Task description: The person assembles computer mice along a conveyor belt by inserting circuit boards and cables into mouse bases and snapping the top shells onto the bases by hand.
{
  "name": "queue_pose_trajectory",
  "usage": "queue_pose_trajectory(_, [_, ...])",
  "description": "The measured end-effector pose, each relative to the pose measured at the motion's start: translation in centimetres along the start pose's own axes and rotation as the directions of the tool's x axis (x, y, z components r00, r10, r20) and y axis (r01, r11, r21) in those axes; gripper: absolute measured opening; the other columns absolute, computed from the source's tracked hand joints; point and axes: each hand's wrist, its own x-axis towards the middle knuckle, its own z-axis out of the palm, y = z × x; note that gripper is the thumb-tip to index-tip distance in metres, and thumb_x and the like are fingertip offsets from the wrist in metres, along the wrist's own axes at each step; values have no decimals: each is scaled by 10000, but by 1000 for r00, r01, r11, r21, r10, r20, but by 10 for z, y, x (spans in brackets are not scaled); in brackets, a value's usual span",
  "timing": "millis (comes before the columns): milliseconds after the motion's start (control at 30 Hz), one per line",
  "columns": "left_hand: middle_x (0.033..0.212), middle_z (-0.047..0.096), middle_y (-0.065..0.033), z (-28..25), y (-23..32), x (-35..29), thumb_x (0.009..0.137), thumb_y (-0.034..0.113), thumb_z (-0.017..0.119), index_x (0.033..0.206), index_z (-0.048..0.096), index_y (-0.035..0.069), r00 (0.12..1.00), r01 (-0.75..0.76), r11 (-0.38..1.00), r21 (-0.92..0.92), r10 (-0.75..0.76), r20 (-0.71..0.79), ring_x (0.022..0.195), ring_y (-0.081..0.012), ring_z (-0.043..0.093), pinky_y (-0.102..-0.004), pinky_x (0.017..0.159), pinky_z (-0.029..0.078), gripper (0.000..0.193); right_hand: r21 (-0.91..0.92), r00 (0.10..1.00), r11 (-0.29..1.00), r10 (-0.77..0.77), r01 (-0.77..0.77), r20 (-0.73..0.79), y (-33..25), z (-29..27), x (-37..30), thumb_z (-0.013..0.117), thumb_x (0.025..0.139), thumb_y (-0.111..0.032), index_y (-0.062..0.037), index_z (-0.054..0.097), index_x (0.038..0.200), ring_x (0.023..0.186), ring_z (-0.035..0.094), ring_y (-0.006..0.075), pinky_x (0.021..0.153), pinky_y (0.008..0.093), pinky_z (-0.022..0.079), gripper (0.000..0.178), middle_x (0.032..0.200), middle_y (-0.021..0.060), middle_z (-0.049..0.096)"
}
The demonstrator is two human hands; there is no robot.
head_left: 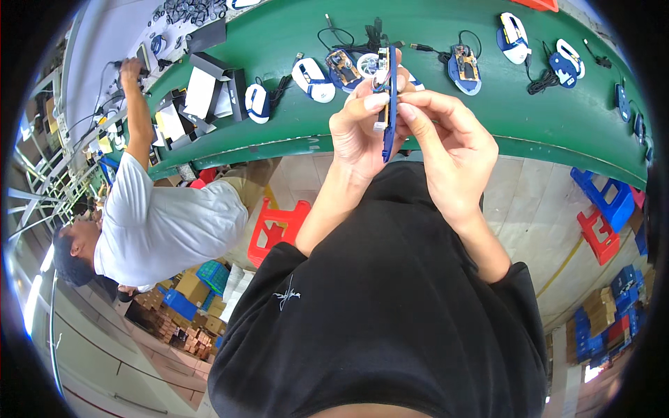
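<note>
Left hand (359, 129) is clamping a thin dark-blue plastic mouse base with electronic parts on its face (391, 115), holding it edge-on and upright above the long green counter (432, 21). Right hand (453, 143) is bringing thumb and index finger close together at the base's right face; cannot tell if they're pinching anything. Step in hand is looking like close fingertip work on the base; next move is probably calling for a steady left grip and fine right-finger control. Both forearms are angling inward, wrists raised.
</note>
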Motion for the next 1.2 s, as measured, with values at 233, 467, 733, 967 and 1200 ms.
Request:
queue_pose_trajectory(233, [1005, 521, -56, -5, 2, 1, 736, 108, 656, 1323, 406, 14, 998, 23, 995, -95, -17, 67, 972, -221, 559, -309, 860, 493, 645, -200, 979, 959, -204, 200, 1, 0, 7, 2, 691, 820, 43, 29, 683, 930, 758, 665, 120, 676, 234, 537, 112, 879, 81, 697])
queue_pose_trajectory(467, [1019, 476, -74, -4, 10, -6, 750, 106, 661, 1340, 354, -12, 996, 57, 998, 18, -58, 63, 942, -172, 557, -312, 867, 493, 676, -320, 956, 902, -286, 292, 64, 2, 0, 3, 708, 795, 43, 23, 672, 915, 703, 659, 147, 646, 241, 529, 128, 841, 91, 686])
queue_pose_trajectory(733, [989, 471, -68, -3, 13, -10, 727, 56, 661, 1336, 370, -14, 990, 40, 980, 193, -13, -142, 924, -178, 550, -288, 766, 501, 679, -306, 952, 911, -213, 275, 220, 6, -12, 14, 683, 825, 20, 16, 643, 935, 727, 688, 159, 660, 263, 546, 117, 839, 94, 685])
queue_pose_trajectory(967, [1036, 532, -98, -9, 38, -5, 780, -31, 652, 1316, 425, -18, 995, -84, 996, 17, 83, 60, 841, -174, 547, -275, 612, 483, 581, -285, 996, 959, -13, -13, -90, 35, -53, 41, 589, 915, -17, 36, 612, 981, 754, 687, 147, 693, 268, 560, 88, 860, 98, 685])
queue_pose_trajectory(1200, [940, 627, -36, -39, 28, -4, 747, -44, 712, 1119, 560, 28, 952, 149, 860, 488, 10, -307, 846, -136, 633, -281, 757, 533, 408, -171, 950, 983, 15, -72, -312, 61, -138, 134, 643, 858, -33, 61, 649, 898, 753, 685, 188, 737, 301, 569, 102, 869, 126, 688])
